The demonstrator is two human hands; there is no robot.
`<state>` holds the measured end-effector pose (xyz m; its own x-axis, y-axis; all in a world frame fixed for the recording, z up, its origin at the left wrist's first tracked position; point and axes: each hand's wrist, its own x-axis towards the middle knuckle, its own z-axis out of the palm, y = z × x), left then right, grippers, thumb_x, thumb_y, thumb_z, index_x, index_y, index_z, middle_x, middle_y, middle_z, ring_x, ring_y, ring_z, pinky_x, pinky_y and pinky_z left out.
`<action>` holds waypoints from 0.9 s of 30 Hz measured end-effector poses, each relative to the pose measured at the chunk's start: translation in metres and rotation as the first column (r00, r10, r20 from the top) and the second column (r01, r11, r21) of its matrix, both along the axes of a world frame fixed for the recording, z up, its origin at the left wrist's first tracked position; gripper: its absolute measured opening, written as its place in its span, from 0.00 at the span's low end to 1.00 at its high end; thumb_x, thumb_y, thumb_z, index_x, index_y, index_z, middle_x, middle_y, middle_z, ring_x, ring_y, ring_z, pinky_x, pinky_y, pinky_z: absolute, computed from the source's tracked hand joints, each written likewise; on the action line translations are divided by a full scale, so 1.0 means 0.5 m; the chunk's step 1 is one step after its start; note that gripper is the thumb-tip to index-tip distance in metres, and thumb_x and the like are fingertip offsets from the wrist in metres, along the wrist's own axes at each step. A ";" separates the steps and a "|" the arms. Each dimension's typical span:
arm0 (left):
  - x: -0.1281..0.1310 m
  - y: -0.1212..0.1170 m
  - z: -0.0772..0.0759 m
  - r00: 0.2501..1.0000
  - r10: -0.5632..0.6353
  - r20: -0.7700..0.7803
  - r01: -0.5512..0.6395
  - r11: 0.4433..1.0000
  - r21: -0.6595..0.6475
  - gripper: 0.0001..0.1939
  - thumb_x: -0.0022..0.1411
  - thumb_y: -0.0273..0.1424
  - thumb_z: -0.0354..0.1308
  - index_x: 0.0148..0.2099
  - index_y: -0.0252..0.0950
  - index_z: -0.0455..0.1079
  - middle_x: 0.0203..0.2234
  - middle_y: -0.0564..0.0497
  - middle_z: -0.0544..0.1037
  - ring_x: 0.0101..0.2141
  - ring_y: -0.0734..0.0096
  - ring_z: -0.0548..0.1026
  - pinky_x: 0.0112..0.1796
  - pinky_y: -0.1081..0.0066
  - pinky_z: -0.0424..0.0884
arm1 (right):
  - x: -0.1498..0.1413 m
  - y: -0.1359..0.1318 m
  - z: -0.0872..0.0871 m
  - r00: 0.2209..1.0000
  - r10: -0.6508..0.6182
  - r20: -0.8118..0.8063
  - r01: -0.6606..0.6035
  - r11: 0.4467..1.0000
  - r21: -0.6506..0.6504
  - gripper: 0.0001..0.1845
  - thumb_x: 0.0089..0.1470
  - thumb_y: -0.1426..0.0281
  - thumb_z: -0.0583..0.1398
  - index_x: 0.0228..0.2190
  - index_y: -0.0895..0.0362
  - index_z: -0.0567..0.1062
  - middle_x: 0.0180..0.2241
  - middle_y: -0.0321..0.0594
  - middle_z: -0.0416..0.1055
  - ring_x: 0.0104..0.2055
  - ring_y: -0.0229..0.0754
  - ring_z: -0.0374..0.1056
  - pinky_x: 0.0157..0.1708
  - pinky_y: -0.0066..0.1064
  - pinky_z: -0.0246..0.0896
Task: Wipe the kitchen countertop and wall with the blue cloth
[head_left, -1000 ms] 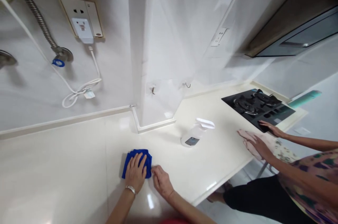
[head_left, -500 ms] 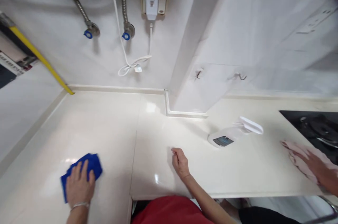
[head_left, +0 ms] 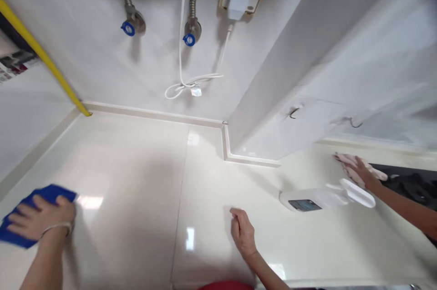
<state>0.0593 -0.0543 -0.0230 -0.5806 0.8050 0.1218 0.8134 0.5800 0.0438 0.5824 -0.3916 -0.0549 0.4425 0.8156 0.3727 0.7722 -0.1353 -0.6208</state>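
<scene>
My left hand (head_left: 44, 217) presses down on a folded blue cloth (head_left: 58, 193) at the left of the pale counter (head_left: 136, 171), a band around its wrist. Loosely curled, my right hand (head_left: 243, 234) rests on the counter near the middle, with nothing visible in its fingers. To its right a white spray bottle (head_left: 324, 199) with a dark label lies on its side, its nozzle pointing right.
At the right, another person's hand (head_left: 363, 172) presses a pale pink cloth (head_left: 350, 162) beside the black hob (head_left: 409, 185). A wall pillar (head_left: 273, 85) juts onto the counter. Behind are blue-handled valves (head_left: 189, 38), a plugged-in white cord (head_left: 181, 30) and a yellow pipe (head_left: 51, 64).
My left hand has slid the blue cloth further left. The other person's hand has moved the pink cloth back toward the wall. The view has shifted and tilted; my right hand stays on the counter.
</scene>
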 end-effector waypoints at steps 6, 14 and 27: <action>0.282 0.078 0.016 0.902 -0.408 0.140 0.385 0.908 0.165 0.34 0.68 0.43 0.39 0.68 0.25 0.50 0.69 0.32 0.48 0.68 0.39 0.42 0.63 0.41 0.44 | -0.003 0.002 0.004 0.999 -0.018 0.031 0.019 0.999 -0.046 0.16 0.60 0.77 0.48 0.45 0.54 0.70 0.39 0.42 0.71 0.40 0.41 0.71 0.42 0.34 0.70; 0.656 -0.131 0.010 0.499 -0.844 0.195 0.803 0.536 0.261 0.32 0.67 0.37 0.43 0.68 0.26 0.53 0.68 0.30 0.50 0.69 0.42 0.43 0.66 0.45 0.45 | -0.001 0.008 0.002 0.999 -0.015 0.040 0.016 1.000 -0.018 0.18 0.59 0.78 0.47 0.45 0.53 0.70 0.38 0.41 0.70 0.40 0.40 0.70 0.41 0.33 0.70; 0.703 -0.521 0.016 -0.100 -0.988 0.116 0.935 -0.053 0.351 0.36 0.66 0.34 0.49 0.72 0.35 0.41 0.69 0.38 0.50 0.68 0.54 0.49 0.64 0.53 0.58 | 0.011 0.010 0.044 0.984 -0.076 -0.162 0.105 0.978 0.179 0.16 0.62 0.73 0.47 0.45 0.56 0.71 0.37 0.41 0.74 0.37 0.40 0.72 0.39 0.33 0.71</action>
